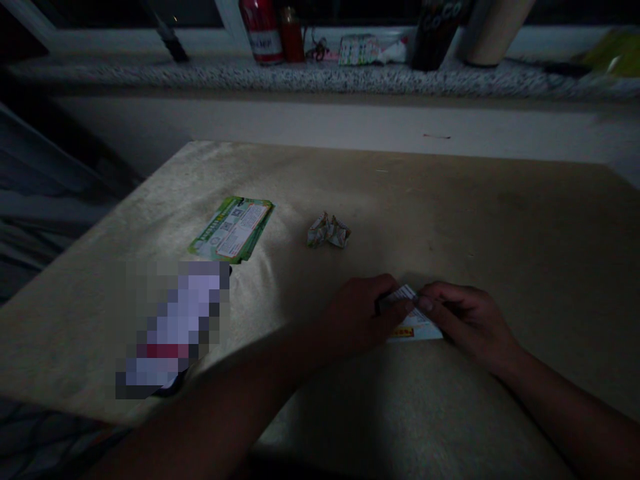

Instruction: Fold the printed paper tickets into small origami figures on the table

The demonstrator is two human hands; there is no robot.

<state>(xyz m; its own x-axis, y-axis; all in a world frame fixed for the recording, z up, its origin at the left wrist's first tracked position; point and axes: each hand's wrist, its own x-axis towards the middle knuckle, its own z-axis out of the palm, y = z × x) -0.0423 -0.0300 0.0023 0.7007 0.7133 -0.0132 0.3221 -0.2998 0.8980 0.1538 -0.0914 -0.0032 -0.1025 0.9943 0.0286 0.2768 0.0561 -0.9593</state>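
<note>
Between my two hands is a small printed paper (420,327), pale with lines of text and a yellow-red patch. My left hand (367,310) pinches its left side, thumb on top. My right hand (465,320) grips the upper right part, with thumb and fingertips close to the left thumb. The paper seems folded to a point at its top. Farther back on the table lies a small folded paper figure (329,231) with pointed flaps. A stack of green printed leaflets (233,230) rests to the left of it.
A lit phone (180,320), its screen blurred out, lies at the table's left. Behind the table (500,220), a speckled windowsill (210,77) holds a red bottle (263,33), a dark can (435,33) and a beige cylinder (497,33). The room is dim.
</note>
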